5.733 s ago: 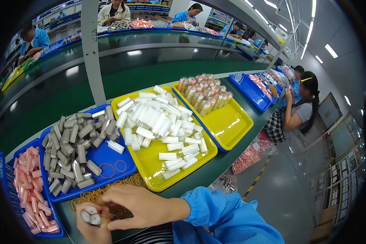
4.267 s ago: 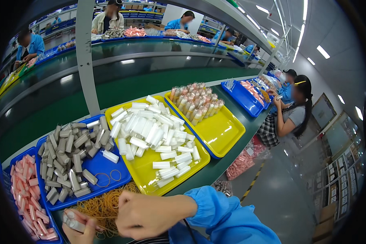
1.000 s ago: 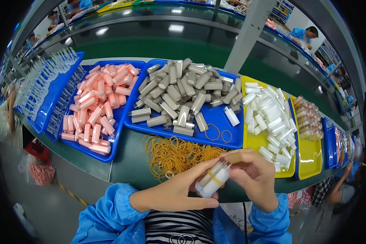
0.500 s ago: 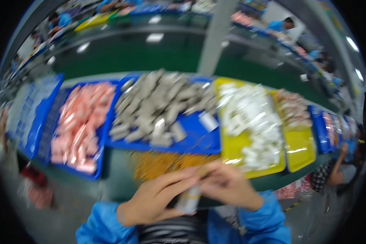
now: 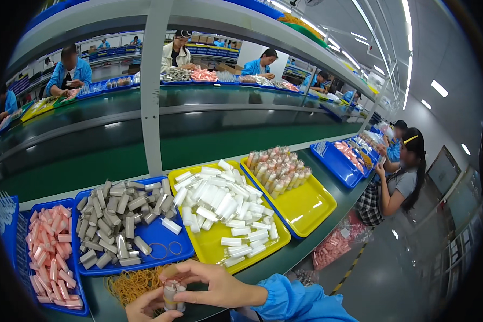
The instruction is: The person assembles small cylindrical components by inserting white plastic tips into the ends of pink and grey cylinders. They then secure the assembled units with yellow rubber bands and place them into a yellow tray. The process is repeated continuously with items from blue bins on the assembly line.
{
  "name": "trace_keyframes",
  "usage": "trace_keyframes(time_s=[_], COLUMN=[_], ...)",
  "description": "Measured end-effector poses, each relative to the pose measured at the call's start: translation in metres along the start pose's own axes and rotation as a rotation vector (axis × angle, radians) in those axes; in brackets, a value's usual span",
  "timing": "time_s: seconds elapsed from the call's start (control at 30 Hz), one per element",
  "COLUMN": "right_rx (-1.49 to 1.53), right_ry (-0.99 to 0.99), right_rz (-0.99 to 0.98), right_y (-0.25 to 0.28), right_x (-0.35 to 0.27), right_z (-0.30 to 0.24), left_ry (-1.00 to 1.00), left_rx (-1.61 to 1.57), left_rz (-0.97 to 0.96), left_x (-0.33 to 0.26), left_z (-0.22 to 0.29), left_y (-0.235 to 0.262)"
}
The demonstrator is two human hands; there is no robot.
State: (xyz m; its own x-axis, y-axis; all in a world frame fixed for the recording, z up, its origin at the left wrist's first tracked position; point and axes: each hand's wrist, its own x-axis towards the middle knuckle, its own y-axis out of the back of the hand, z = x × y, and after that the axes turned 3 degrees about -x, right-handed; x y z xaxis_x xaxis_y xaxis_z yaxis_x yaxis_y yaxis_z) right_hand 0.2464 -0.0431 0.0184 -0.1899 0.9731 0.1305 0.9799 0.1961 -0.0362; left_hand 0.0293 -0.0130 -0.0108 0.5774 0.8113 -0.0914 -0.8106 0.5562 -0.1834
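Both hands meet at the near edge of the worktop [image 5: 284, 257] — the right hand [image 5: 214, 284] is closed over the top of a small bundle of tubes [image 5: 172, 295], the left hand [image 5: 150, 308] gripping it from below; a band seems to be going round it, though the view is too cramped to be sure. Banding looks to be the step; next calls for a snug wrap. Just beyond lies a heap of rubber bands [image 5: 134, 282]. Farther out — a blue tray [image 5: 166, 252] of grey tubes, a yellow tray [image 5: 209, 249] of white ones, then another yellow tray [image 5: 311, 209] with banded bundles.
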Motion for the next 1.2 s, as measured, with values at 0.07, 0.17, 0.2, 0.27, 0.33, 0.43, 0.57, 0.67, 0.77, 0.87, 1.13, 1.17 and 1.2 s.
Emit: trace_keyframes(time_s=[0.07, 0.17, 0.2, 0.27, 0.33, 0.43, 0.57, 0.67, 0.77, 0.87, 1.13, 1.17, 1.2], right_rx=[0.017, 0.039, 0.051, -0.013, -0.113, -0.100, -0.224, -0.067, -0.005, -0.123, 0.093, 0.071, 0.049], right_ry=[-0.026, 0.023, 0.044, 0.114, 0.083, 0.076, 0.124, 0.126, 0.106, 0.124, 0.153, 0.128, 0.104], right_rz=[-0.034, -0.013, -0.001, 0.025, 0.011, 0.038, 0.116, 0.147, 0.198, 0.210, 0.365, 0.333, 0.300], right_y=[-0.002, 0.001, 0.003, 0.005, 0.008, 0.010, 0.022, 0.019, 0.015, 0.017, 0.038, 0.037, 0.036], right_x=[0.001, -0.004, -0.007, -0.008, -0.008, -0.012, -0.015, -0.021, -0.027, -0.031, -0.040, -0.044, -0.047], right_z=[0.000, 0.001, 0.003, 0.006, 0.003, 0.000, -0.005, 0.002, 0.013, 0.012, 0.002, 0.002, 0.003], left_ry=[0.015, 0.077, 0.101, 0.117, 0.125, 0.079, 0.018, 0.047, 0.053, 0.051, -0.196, -0.290, -0.401], left_rx=[-0.037, -0.076, -0.104, -0.176, -0.199, -0.223, -0.177, -0.115, -0.102, -0.113, 0.148, 0.213, 0.348], left_rz=[0.033, -0.011, -0.024, -0.052, -0.041, -0.042, -0.003, 0.004, 0.004, 0.011, -0.063, -0.017, -0.055], left_x=[-0.004, 0.002, 0.002, 0.003, 0.002, 0.004, 0.012, 0.012, 0.010, 0.011, 0.029, 0.031, 0.029], left_z=[0.004, 0.010, 0.010, 0.011, 0.011, 0.006, 0.002, -0.001, -0.005, -0.005, 0.008, 0.004, 0.004], left_y=[0.001, 0.000, -0.001, -0.004, -0.007, -0.010, -0.019, -0.017, -0.019, -0.023, -0.050, -0.055, -0.052])
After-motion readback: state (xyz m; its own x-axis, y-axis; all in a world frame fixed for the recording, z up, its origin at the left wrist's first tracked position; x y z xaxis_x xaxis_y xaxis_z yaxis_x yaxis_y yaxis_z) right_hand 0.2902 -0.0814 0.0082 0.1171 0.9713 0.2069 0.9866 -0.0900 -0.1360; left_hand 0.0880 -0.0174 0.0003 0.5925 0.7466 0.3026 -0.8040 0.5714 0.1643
